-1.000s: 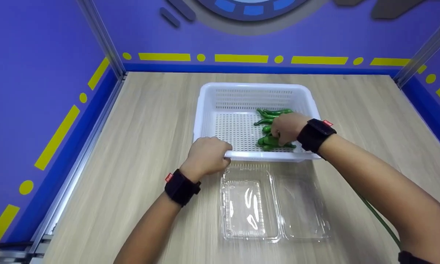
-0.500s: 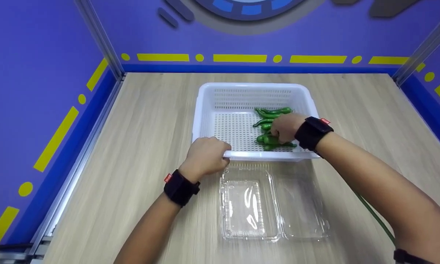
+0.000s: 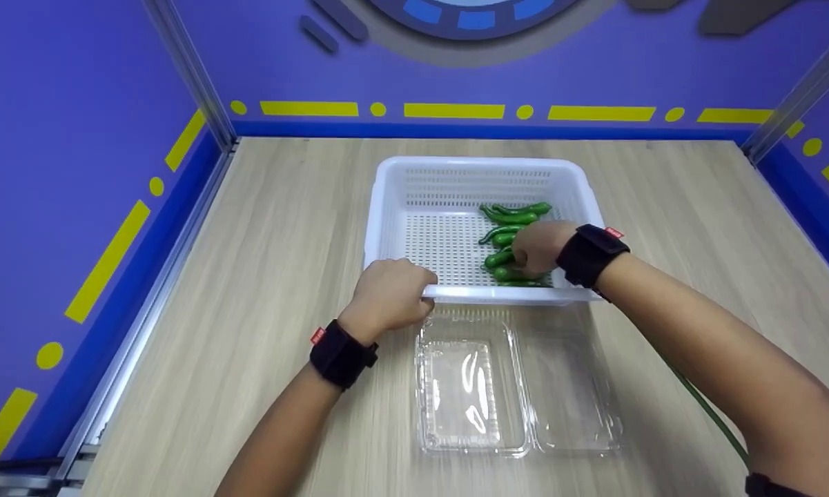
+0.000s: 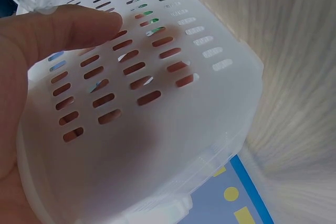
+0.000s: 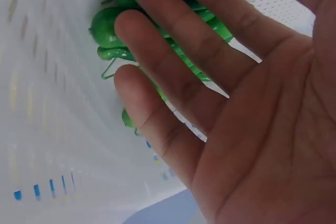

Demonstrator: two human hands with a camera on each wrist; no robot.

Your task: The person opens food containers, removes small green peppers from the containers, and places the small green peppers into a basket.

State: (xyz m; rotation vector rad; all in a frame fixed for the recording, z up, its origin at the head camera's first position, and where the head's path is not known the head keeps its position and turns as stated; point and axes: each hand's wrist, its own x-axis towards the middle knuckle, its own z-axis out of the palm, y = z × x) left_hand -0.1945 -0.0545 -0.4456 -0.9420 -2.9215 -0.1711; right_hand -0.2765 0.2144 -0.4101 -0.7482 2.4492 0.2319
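Note:
A white perforated plastic basket (image 3: 480, 163) stands on the table, with several green chili peppers (image 3: 514, 218) along its right side. My left hand (image 3: 390, 293) grips its near rim at the left corner. In the left wrist view, the thumb (image 4: 79, 29) lies against the slotted outer wall (image 4: 173, 135). Inside the basket, my right hand (image 3: 542, 247) is over the peppers. Its fingers look nearly straight in the right wrist view, reaching across the peppers (image 5: 107, 29) without curling round one. The thumb tip is out of that view.
In front of the basket lies an unfolded clear plastic clamshell box, its deeper half (image 3: 455, 397) on the left and shallower half (image 3: 573, 397) on the right. Blue-purple panels (image 3: 304, 69) wall in the back and sides. A green cable (image 3: 711, 411) runs under the right forearm.
The peppers near the basket's front wall have shifted and spread apart, with one now along that wall. The right hand has moved slightly among them. My left hand keeps its grip.

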